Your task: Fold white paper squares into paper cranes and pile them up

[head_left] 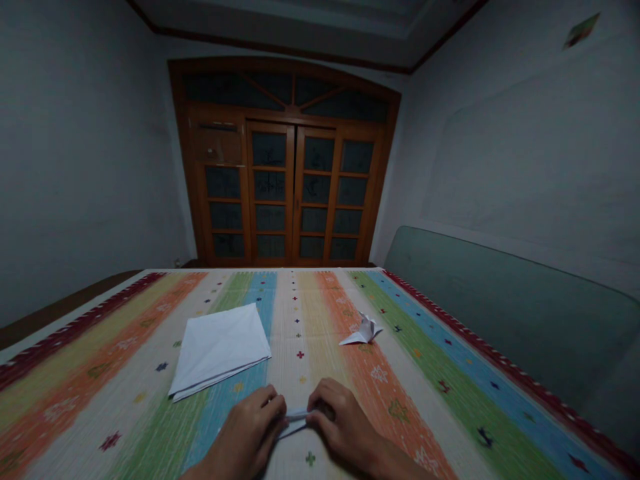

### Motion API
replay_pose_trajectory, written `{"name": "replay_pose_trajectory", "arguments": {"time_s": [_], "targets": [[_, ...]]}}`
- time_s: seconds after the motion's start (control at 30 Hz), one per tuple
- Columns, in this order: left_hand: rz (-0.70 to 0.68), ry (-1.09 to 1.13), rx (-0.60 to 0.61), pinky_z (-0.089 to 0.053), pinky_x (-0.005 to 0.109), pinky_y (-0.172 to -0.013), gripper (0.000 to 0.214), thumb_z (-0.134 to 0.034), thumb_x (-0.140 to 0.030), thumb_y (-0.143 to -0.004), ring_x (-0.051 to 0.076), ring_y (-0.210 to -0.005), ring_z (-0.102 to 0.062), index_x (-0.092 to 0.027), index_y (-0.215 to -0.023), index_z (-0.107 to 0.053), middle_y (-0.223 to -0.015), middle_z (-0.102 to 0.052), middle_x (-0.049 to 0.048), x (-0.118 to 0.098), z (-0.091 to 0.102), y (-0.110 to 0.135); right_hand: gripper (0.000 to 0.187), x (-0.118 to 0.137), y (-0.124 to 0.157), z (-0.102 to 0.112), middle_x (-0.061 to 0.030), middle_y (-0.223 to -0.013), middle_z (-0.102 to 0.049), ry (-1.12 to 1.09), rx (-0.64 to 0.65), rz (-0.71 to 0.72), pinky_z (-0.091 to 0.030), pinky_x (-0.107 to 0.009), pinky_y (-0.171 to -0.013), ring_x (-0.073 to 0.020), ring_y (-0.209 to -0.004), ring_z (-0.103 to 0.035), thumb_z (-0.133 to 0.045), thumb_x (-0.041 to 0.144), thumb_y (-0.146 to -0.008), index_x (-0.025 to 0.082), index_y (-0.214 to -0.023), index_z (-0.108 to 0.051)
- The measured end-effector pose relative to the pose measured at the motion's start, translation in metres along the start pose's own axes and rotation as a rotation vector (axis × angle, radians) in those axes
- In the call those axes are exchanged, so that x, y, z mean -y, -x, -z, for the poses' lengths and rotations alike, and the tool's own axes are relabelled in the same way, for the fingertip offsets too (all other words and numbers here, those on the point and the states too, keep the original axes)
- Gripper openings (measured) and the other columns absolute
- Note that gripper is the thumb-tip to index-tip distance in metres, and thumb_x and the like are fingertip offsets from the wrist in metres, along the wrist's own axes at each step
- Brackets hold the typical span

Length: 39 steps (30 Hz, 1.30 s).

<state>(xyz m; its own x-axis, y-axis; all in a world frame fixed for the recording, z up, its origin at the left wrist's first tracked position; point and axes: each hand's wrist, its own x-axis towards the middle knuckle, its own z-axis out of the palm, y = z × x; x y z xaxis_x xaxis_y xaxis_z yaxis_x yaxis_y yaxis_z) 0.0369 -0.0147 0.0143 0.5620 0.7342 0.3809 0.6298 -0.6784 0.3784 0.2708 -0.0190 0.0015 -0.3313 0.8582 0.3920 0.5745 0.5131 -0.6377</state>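
While the left hand and right hand meet at lower centre, their fingers clamp on a narrow folded paper strip above the striped cotton rug, a folded white sheet just ahead.

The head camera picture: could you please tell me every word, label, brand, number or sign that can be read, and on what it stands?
No word, brand or number can be read.
The glass panes of the wooden door bear dark marks, too blurred to read.
The small patch high on the right wall is too small to read.
The folded white paper between the left hand and right hand shows no print.
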Motion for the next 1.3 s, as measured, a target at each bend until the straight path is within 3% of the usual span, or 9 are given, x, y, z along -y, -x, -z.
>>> {"name": "replay_pose_trajectory", "arguments": {"time_s": [0.23, 0.43, 0.63, 0.77, 0.93, 1.13, 1.3], "targets": [[-0.071, 0.004, -0.073, -0.048, 0.026, -0.062, 0.012, -0.056, -0.015, -0.098, 0.019, -0.069, -0.068, -0.023, -0.090, -0.060, -0.085, -0.068, 0.0012, 0.003, 0.000, 0.000, 0.015, -0.013, 0.005, -0.006, -0.0068, -0.084, -0.070, 0.084, -0.080, 0.179, -0.046, -0.029, -0.068, -0.0205, -0.075, -0.063, -0.055, 0.007, -0.090, 0.019, -0.090, -0.064], [-0.117, 0.004, -0.091, -0.049, 0.025, -0.062, 0.017, -0.056, -0.006, -0.092, 0.019, -0.071, -0.069, -0.023, -0.095, -0.060, -0.087, -0.069, 0.0007, 0.006, 0.003, -0.001, 0.015, -0.015, 0.004, -0.004, -0.0056, -0.077, -0.066, 0.137, -0.189, 0.336, -0.042, -0.028, -0.062, -0.0194, -0.067, -0.059, -0.049, 0.011, -0.096, 0.021, -0.089, -0.059], [-0.363, -0.247, -0.281, -0.046, 0.029, -0.062, 0.024, -0.039, -0.008, -0.104, 0.021, -0.068, -0.061, -0.020, -0.095, -0.058, -0.084, -0.067, 0.0049, 0.017, -0.001, 0.000, 0.020, -0.009, 0.001, 0.001, -0.0059, -0.076, -0.067, 0.149, -0.199, 0.464, -0.043, -0.028, -0.062, -0.0198, -0.067, -0.061, -0.043, 0.014, -0.103, 0.021, -0.096, -0.060], [-0.480, -0.364, -0.285, -0.047, 0.031, -0.066, 0.033, -0.030, -0.012, -0.110, 0.022, -0.072, -0.058, -0.017, -0.096, -0.060, -0.086, -0.066, 0.0066, 0.017, 0.000, 0.000, 0.019, -0.011, 0.001, -0.001, -0.0067, -0.079, -0.070, 0.153, -0.160, 0.456, -0.045, -0.028, -0.064, -0.0201, -0.070, -0.063, -0.043, 0.014, -0.104, 0.020, -0.103, -0.062], [-0.506, -0.446, -0.207, -0.047, 0.033, -0.066, 0.037, -0.029, -0.008, -0.109, 0.023, -0.072, -0.058, -0.016, -0.094, -0.061, -0.084, -0.065, 0.0065, 0.014, -0.001, 0.004, 0.018, -0.018, 0.003, -0.006, -0.0066, -0.079, -0.070, 0.233, -0.077, 0.415, -0.045, -0.028, -0.064, -0.0206, -0.072, -0.063, -0.050, 0.011, -0.099, 0.020, -0.090, -0.063], [-0.450, -0.317, -0.118, -0.046, 0.032, -0.063, 0.019, -0.054, -0.025, -0.105, 0.021, -0.068, -0.058, -0.020, -0.087, -0.060, -0.080, -0.066, 0.0039, 0.009, -0.001, 0.008, 0.011, -0.019, 0.003, -0.005, -0.0069, -0.087, -0.070, 0.235, 0.016, 0.317, -0.048, -0.028, -0.070, -0.0208, -0.081, -0.064, -0.062, 0.009, -0.090, 0.019, -0.089, -0.065], [-0.399, -0.206, -0.113, -0.047, 0.029, -0.062, 0.026, -0.045, -0.017, -0.108, 0.020, -0.069, -0.062, -0.020, -0.091, -0.064, -0.079, -0.069, 0.0043, 0.010, 0.001, 0.008, 0.007, -0.016, 0.004, -0.003, -0.0068, -0.093, -0.069, 0.216, 0.058, 0.258, -0.049, -0.030, -0.073, -0.0215, -0.086, -0.064, -0.070, 0.014, -0.089, 0.020, -0.091, -0.067]]}}
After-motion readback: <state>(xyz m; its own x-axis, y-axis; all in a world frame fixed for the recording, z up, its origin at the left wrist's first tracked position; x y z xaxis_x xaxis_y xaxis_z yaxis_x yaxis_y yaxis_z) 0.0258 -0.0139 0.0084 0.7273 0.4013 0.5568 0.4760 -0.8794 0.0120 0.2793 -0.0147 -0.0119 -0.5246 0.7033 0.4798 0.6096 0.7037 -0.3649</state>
